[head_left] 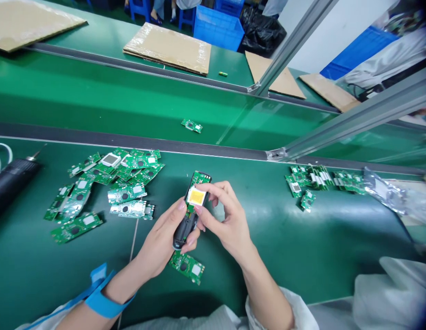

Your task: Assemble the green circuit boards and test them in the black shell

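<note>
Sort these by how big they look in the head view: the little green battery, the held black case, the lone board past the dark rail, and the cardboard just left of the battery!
Biggest to smallest:
1. Cardboard
2. Black case, partly hidden
3. Lone board
4. Battery

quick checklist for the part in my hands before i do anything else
1. Left hand has hold of the black casing: ok.
2. Right hand is at the yellow square with the white frame, thumb and forefinger at its edges: ok.
3. Circuit board fully seated in the casing: cannot tell, the fingers and the square cover much of it.
4. Blue wrist strap around the left wrist: ok.
5. Table directly below the casing free of loose boards: not ok, a single board lies there.
6. Black tool at the left edge, away from both hands: ok.
</note>
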`<state>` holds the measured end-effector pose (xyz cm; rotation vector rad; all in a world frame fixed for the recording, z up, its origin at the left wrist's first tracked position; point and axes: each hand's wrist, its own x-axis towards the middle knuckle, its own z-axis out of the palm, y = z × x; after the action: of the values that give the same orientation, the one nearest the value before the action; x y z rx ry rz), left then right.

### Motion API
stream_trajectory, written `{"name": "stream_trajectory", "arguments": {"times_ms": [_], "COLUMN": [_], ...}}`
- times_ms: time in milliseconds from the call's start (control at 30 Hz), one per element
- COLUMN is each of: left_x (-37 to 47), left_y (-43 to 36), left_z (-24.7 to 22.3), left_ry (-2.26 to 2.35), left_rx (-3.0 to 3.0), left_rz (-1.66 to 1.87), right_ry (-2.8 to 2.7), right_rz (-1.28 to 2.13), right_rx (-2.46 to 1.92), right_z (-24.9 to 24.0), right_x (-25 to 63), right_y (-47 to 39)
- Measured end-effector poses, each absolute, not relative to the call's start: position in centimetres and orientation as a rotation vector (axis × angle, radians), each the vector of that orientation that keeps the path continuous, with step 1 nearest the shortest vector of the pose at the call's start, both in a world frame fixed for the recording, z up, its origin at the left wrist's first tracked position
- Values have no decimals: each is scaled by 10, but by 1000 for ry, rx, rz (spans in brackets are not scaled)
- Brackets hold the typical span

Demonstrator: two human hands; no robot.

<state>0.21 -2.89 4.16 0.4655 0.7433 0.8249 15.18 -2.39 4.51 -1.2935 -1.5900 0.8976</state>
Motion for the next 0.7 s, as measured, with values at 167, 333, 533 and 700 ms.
{"name": "stream_trajectory", "arguments": {"times_ms": [167, 333, 533, 700], "left_x": [3, 2, 2, 2], "left_y": [-29, -31, -31, -32], "left_z": [44, 43, 41, 42], "left_ry": [737, 730, 720, 767], "left_rx": [458, 460, 480, 543], "left_rz": [821, 817, 816, 797], "right_ry": [-1598, -1580, -1569, -1571], "right_rz": [912, 927, 939, 964], "right_rx": [-1257, -1224, -1205, -1203], "right_z": [44, 44, 45, 44], "right_x": [153, 153, 153, 156], "right_y": [-23, -22, -23, -20]}}
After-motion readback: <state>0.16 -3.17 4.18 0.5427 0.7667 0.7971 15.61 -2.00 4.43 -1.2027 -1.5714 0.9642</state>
